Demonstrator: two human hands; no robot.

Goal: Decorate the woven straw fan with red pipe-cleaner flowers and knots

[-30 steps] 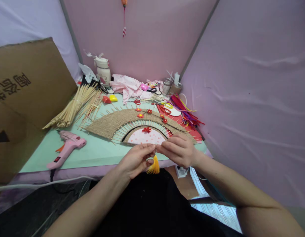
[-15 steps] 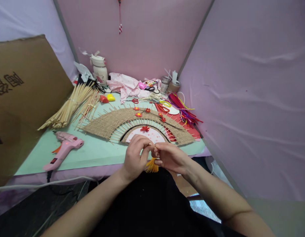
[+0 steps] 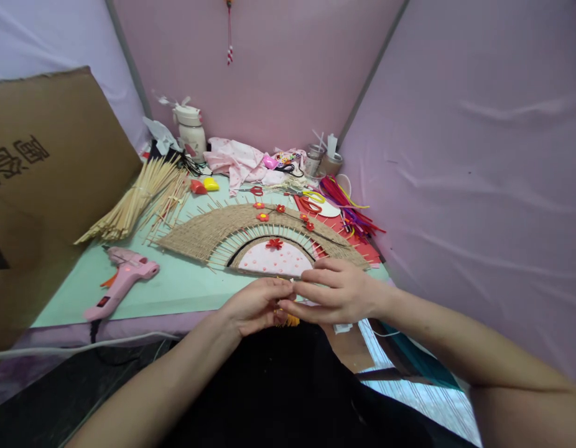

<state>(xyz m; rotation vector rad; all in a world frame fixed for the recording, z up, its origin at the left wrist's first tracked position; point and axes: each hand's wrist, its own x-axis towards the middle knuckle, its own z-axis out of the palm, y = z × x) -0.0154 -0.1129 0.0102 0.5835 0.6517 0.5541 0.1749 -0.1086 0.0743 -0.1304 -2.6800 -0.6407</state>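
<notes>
My left hand (image 3: 257,306) is closed in a pinch on a yellow tassel (image 3: 292,320), whose fringe hangs below the fingers near the table's front edge. From the other side, my right hand (image 3: 339,291) brings its thumb and fingertips together at the tassel's top, where a tiny white bit shows. The fingers hide most of the top. Just beyond the hands lies a fan-shaped piece woven of twine on sticks (image 3: 195,236), with red and orange flowers along it. Its half-round pink-dotted centre (image 3: 264,258) carries a red flower (image 3: 274,244).
A pink glue gun (image 3: 124,280) lies at the left, beside a bundle of wooden sticks (image 3: 134,199) and a large cardboard sheet (image 3: 55,174). Scissors (image 3: 311,205), pipe cleaners (image 3: 348,205), a pink cloth (image 3: 234,158) and a white bottle (image 3: 192,130) are at the back.
My right hand has turned over, its back now facing up, and its fingers reach across to the left. My left hand has rolled and moved slightly lower; the tassel's fringe is more covered.
</notes>
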